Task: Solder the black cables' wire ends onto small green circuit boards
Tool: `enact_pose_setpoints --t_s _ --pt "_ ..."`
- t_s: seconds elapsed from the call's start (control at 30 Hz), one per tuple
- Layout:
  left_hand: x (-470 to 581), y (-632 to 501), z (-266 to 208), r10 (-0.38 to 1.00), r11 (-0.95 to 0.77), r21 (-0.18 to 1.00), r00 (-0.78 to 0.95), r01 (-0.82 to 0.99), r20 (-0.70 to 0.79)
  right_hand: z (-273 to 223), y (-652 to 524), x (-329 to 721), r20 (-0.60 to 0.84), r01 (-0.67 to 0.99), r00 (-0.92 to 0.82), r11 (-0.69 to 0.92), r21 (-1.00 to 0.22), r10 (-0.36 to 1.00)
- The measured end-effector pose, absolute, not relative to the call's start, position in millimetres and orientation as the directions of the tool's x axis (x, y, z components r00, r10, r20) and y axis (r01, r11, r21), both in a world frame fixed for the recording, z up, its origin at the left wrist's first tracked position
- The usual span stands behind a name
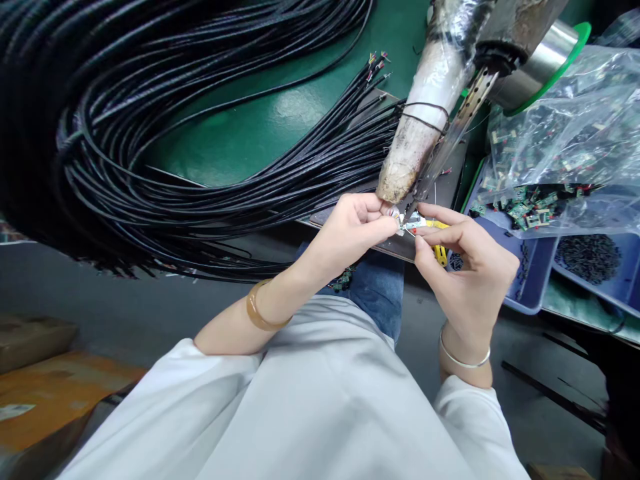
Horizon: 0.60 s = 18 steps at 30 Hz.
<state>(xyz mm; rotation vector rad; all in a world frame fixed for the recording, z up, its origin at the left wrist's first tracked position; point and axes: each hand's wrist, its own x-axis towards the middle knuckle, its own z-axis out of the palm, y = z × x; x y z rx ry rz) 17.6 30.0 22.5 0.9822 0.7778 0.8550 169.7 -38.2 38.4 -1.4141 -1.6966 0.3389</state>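
Observation:
At the front edge of the bench, my hands meet under the tip of a soldering iron, which points down from above. My left hand is closed in a pinch on thin wire ends; the fingers partly cover them. My right hand pinches a small circuit board from the right, beside the iron's tip. Whether the wires touch the board is too small to tell. Just behind the fingertips ends a stained, plastic-wrapped tube. A yellow tool lies partly hidden behind my right fingers.
A large bundle of black cables covers the left, its stripped ends near the tube. On the right are a metal spool with a green rim, a clear bag of circuit boards and blue trays. Cardboard boxes stand lower left.

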Motion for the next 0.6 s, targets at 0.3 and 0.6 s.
enact_pose_setpoints --t_s 0.3,0.6 --pt "16.2 30.4 22.4 0.871 0.32 0.914 0.458 -0.25 -0.18 39.5 -38.6 169.3 0.456 0.669 0.012 0.332 -0.665 0.89" --pt "17.5 30.0 20.8 0.873 0.302 0.917 0.461 -0.259 -0.158 38.9 -36.6 173.1 0.453 0.707 -0.025 0.336 -0.622 0.891"
